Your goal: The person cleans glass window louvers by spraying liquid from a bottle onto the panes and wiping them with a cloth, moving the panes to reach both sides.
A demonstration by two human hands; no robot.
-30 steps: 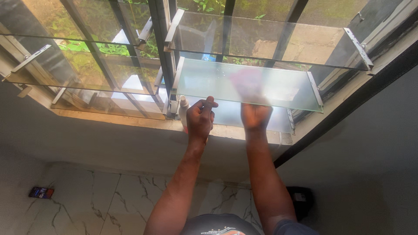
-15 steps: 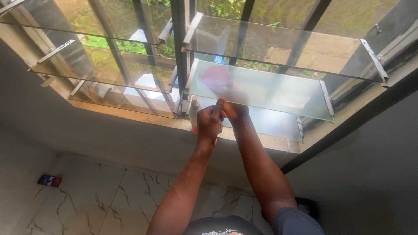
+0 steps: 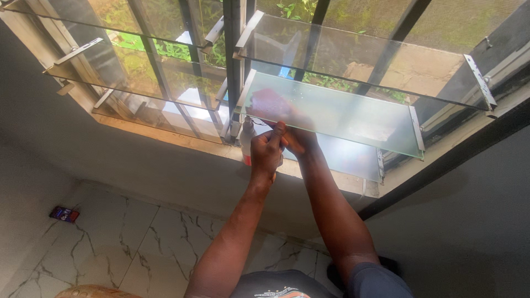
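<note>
At centre frame: both hands meet just under the window, at the near edge of a frosted glass louvre.
Left hand (image 3: 267, 152): fingers curled tight around a white spray bottle (image 3: 246, 138), thumb up along its side; the bottle stands upright with its head toward the glass, likely so the nozzle faces the pane.
Right hand (image 3: 298, 138): reaches under and behind the pane, so only its heel and wrist show clearly; the fingers are blurred by the frosting, and how far they are spread I cannot tell.
Red cloth (image 3: 270, 102): a reddish patch seen through the glass just above the right hand, apparently pressed flat against the far face of the pane; whether the hand grips it or only pushes it is unclear.
Frosted glass louvre (image 3: 353, 118): tilted open in metal end clips, centre to right of frame, which leaves a gap for an arm to pass beneath it.
Clear louvres (image 3: 359, 58): above and at upper left, also tilted open, greenery visible behind them.
Window sill (image 3: 165, 138): runs below the panes; the bottle sits just above it.
Marble floor (image 3: 138, 243): lower left, with a small dark object (image 3: 64, 214) lying well apart from the hands.
</note>
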